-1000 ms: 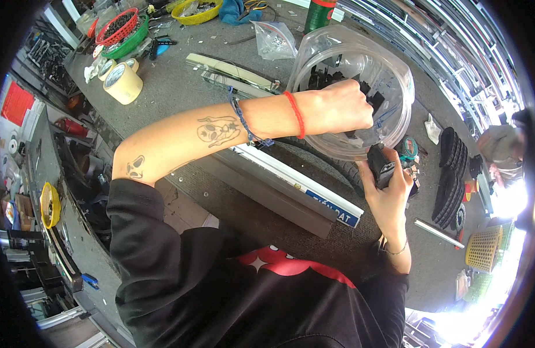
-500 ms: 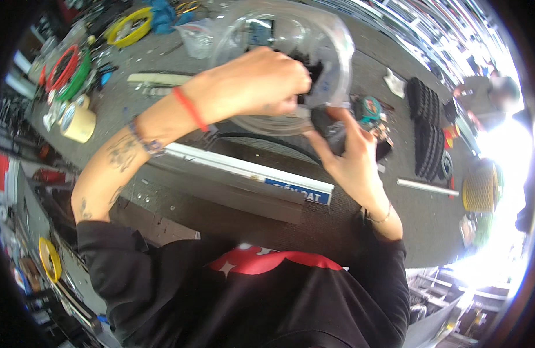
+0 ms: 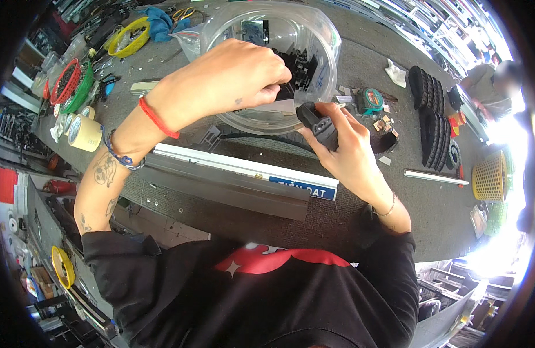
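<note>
Black part point(image 3: 318, 123) held in right hand point(image 3: 343, 152) grip.

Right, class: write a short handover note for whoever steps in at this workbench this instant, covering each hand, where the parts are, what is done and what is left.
Left hand: over the clear plastic tub, fingers pinched on a small black part at its near rim.
Right hand: holds a black plastic block just outside the tub.
Parts: more black pieces lie inside the tub; a long aluminium profile lies on the bench in front.
Done: one block is out and in hand.
Left: black pieces remain in the tub.
</note>
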The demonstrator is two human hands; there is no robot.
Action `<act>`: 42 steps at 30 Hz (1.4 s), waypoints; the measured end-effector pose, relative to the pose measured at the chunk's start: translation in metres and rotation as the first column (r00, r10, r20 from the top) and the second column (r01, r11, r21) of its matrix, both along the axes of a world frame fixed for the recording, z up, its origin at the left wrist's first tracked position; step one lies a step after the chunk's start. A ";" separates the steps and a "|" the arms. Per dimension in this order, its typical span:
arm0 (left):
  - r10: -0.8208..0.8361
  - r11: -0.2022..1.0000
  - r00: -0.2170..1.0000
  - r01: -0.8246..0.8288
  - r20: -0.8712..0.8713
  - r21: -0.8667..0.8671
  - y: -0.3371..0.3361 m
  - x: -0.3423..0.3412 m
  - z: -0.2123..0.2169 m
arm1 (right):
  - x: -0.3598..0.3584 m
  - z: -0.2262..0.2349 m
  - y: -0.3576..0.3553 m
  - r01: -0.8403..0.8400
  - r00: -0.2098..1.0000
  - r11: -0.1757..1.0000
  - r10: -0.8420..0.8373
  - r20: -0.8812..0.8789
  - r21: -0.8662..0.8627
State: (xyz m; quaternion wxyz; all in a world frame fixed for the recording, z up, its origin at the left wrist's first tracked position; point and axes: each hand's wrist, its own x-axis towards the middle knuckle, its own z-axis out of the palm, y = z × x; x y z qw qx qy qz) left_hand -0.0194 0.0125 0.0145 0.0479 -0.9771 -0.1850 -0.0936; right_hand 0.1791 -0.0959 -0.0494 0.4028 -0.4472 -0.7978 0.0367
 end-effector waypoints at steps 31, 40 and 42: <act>0.015 1.000 0.994 -0.016 -0.109 -0.002 -0.005 0.000 -0.005 | 0.003 -0.004 0.002 -0.110 0.993 0.994 0.108 0.054 0.021; 0.040 0.999 0.999 -0.039 -0.031 0.038 -0.012 0.003 -0.002 | 0.005 -0.011 0.000 -0.137 0.987 0.990 0.136 0.090 0.009; 0.083 0.995 0.997 -0.082 0.003 -0.062 -0.015 0.003 0.005 | 0.004 -0.010 0.001 -0.142 0.986 0.990 0.141 0.086 0.009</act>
